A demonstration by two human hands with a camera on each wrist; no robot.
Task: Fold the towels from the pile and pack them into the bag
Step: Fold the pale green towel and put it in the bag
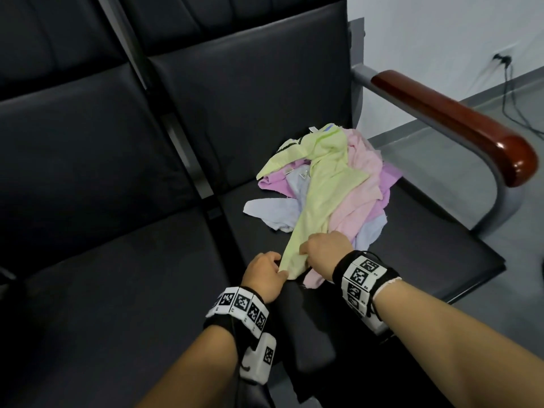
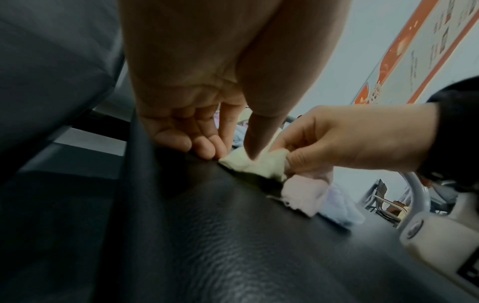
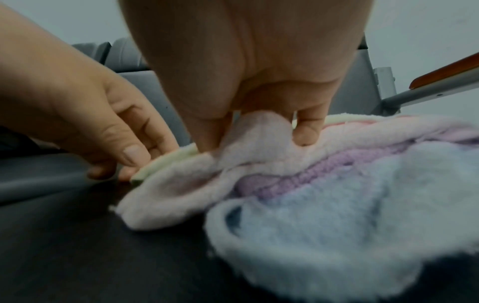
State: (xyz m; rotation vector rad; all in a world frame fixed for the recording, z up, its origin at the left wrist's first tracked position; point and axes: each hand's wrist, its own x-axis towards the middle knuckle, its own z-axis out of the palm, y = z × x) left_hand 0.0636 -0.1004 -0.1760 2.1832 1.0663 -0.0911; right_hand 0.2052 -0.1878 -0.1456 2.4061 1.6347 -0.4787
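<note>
A loose pile of towels lies on the right black seat (image 1: 418,231). A yellow-green towel (image 1: 323,184) tops the pile, over a pink towel (image 1: 362,184), a purple one (image 1: 276,184) and a light blue one (image 1: 273,213). The green towel stretches toward me. My left hand (image 1: 282,273) pinches its near corner (image 2: 249,166) between thumb and fingers. My right hand (image 1: 304,250) pinches the same edge just to the right, its fingers sunk into the pink towel (image 3: 259,155). A black fabric thing, perhaps the bag (image 1: 312,334), lies on the seat between my forearms.
A metal armrest with a red-brown wooden pad (image 1: 459,119) bounds the seat on the right. A second black seat (image 1: 103,260) lies to the left across a gap. Grey floor and a cable (image 1: 509,92) are beyond the armrest.
</note>
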